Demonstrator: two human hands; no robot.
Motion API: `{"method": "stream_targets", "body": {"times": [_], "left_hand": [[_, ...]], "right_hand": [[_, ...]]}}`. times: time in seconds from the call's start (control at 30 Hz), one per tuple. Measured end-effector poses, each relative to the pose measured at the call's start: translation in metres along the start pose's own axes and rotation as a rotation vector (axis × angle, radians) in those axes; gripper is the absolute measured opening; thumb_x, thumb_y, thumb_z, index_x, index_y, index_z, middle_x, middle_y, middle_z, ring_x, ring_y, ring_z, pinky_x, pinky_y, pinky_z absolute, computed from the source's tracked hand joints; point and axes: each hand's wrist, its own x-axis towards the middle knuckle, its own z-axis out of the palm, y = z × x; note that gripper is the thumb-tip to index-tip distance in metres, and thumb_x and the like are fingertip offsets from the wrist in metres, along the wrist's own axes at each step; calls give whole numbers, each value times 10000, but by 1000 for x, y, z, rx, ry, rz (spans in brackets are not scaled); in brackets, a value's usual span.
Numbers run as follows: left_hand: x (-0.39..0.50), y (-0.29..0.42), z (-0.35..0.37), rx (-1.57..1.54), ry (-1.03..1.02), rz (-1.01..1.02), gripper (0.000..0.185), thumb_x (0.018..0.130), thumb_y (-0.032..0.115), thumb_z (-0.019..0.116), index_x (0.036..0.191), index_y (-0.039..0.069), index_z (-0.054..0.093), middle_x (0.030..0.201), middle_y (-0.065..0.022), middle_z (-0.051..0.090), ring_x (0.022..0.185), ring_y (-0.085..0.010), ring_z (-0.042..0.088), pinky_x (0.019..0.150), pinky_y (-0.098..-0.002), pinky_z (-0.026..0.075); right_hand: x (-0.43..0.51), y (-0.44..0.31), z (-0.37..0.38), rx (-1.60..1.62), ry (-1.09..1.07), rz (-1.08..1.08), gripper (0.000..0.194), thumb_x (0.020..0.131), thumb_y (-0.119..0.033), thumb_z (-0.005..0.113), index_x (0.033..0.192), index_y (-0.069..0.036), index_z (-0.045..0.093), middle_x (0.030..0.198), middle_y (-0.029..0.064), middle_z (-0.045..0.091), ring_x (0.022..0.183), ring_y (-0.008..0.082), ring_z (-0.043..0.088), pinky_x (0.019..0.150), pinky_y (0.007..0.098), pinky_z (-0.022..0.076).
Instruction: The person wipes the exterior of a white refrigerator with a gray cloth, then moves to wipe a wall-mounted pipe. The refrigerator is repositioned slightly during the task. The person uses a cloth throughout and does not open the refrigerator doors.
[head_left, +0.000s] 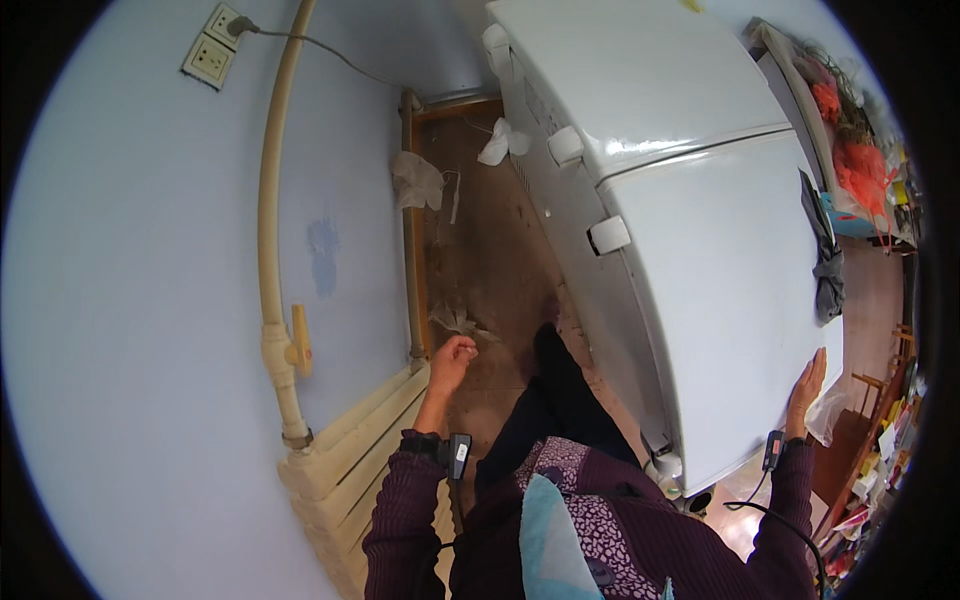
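A white two-door refrigerator (720, 300) is angled away from the wall, its side and hinge covers facing the gap. My right hand (808, 391) lies with fingers extended against its lower door, near the far edge. A dark cloth (829, 277) is tied at that door's edge, just beyond my fingertips. Over the gap, my left hand (454, 364) has its fingers curled, and I see nothing held in it. Beneath and beyond it, torn plastic scraps (457, 321) lie on the dusty brown floor (480, 240). A white scrap (495, 142) rests farther back beside the refrigerator.
At left, a cream radiator (360, 450) and a vertical pipe (268, 247) with a yellow valve handle (301, 339) border the gap. A cord runs from a wall socket (210, 60) towards the corner. Crumpled plastic (418, 180) hangs on the low pipe. Cluttered shelves (862, 150) stand right.
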Motion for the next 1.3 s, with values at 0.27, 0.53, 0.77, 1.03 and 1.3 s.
{"method": "stream_targets", "body": {"times": [0.27,0.53,0.77,1.03,1.3], "left_hand": [[81,154,3,-61,6,185,144,880,82,483,988,59,576,901,-29,611,851,-114,577,740,-247,450],[126,290,-15,-78,72,412,175,893,112,473,1015,38,575,917,-57,609,850,-142,580,784,-264,464],[170,347,-8,-40,27,452,156,894,91,474,1004,43,574,911,-46,594,822,-121,568,748,-241,460],[231,371,-24,-27,50,407,268,896,203,499,1120,59,520,1037,-73,556,911,-152,559,798,-280,452],[283,385,-23,-100,91,374,399,902,286,497,1234,71,443,1146,-69,495,1015,-190,508,836,-321,420]], "right_hand": [[-3,-9,-7,-4,-10,14,376,935,-135,361,1282,-13,437,1347,142,414,1252,276,375,1049,352,272],[3,-32,-19,26,-50,44,391,939,-151,358,1304,-18,407,1362,135,395,1260,270,364,1059,350,253],[1,-43,-22,43,-94,197,394,949,-165,364,1316,-27,394,1362,121,393,1270,246,345,1069,330,237],[-42,-68,-30,-104,-105,271,397,931,-223,429,1262,-4,447,1299,151,447,1229,290,380,1048,370,253],[-91,-108,-47,-54,-90,406,399,944,-238,408,1256,9,440,1316,161,421,1254,297,338,1055,386,239]]}}
